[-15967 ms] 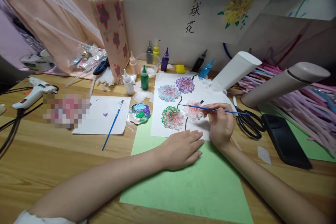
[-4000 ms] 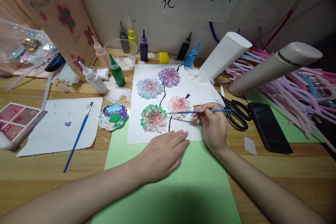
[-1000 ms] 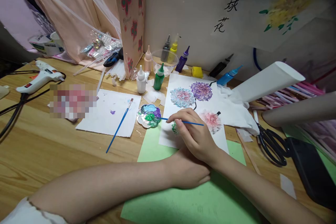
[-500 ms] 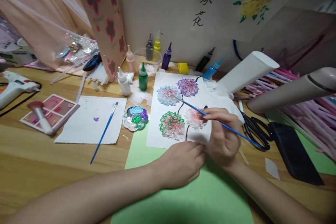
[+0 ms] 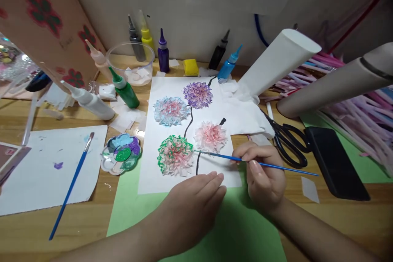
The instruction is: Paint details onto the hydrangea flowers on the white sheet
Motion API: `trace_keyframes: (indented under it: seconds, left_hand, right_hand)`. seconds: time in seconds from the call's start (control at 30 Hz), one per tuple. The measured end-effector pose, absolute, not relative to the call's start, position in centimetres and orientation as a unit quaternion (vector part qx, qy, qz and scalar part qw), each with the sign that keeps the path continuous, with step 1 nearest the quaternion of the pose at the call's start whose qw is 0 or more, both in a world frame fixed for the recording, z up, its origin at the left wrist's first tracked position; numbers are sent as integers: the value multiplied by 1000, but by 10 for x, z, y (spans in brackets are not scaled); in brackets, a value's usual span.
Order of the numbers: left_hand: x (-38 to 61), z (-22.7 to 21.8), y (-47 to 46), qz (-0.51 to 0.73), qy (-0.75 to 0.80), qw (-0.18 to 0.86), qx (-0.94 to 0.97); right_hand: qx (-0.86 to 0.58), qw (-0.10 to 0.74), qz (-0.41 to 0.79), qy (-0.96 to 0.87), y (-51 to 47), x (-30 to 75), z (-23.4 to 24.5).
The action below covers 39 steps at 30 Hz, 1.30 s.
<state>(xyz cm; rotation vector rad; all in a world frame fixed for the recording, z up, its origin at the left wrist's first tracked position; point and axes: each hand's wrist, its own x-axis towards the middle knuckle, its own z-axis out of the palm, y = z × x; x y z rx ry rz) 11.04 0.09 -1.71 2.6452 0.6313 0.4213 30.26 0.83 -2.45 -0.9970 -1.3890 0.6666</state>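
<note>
My right hand (image 5: 264, 176) is closed around a thin blue paintbrush (image 5: 226, 156). The brush tip is at the right edge of a pink paper flower with green-painted tips (image 5: 175, 156), beside a black painted stem. My left hand (image 5: 195, 208) lies flat across the lower edge of the white paper (image 5: 153, 183), fingers stretched out and holding nothing. Also on the paper are a blue-tipped flower (image 5: 171, 110), a purple-tipped flower (image 5: 198, 95) and a plain pink flower (image 5: 211, 136). Left of the sheet, a flower-shaped palette (image 5: 107, 159) carries green, purple and blue paint.
A second paintbrush (image 5: 72, 184) rests on a paint-spotted sheet (image 5: 27, 172). Paint bottles, among them a green one (image 5: 125, 92), stand behind with a clear tub (image 5: 130, 58). Black scissors (image 5: 290, 143), a phone (image 5: 337, 163) and a white tube (image 5: 279, 59) are to the right.
The brush tip has come down from beside the blue-tipped flower to the edge of the green-tipped one. My left fingers have straightened, and my view has shifted closer to the paper.
</note>
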Motion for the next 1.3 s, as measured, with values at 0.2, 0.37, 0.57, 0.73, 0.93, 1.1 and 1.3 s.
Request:
trace_keyframes:
  seconds: [0.2, 0.37, 0.57, 0.73, 0.93, 1.1, 1.3]
  left_hand:
    - [113, -16, 4, 191, 228, 160, 941]
    - [113, -13, 6, 195, 222, 165, 941]
    - [112, -12, 8, 189, 215, 176, 942]
    - [111, -12, 8, 177, 212, 182, 944]
    - [111, -10, 8, 165, 208, 185, 946]
    - [110, -10, 8, 162, 207, 197, 945]
    - [109, -11, 8, 153, 209, 209, 943]
  right_hand:
    - [-433, 568, 313, -626, 8, 305, -22]
    - [-454, 580, 289, -612, 9, 306, -22]
    - [-452, 532, 278, -659, 7, 307, -22]
    - [-448, 524, 258, -677, 8, 306, -20]
    - [-460, 487, 231, -706, 9, 306, -18]
    - [-435, 532, 196, -699, 8, 306, -18]
    - [-443, 484, 214, -724, 9, 306, -14]
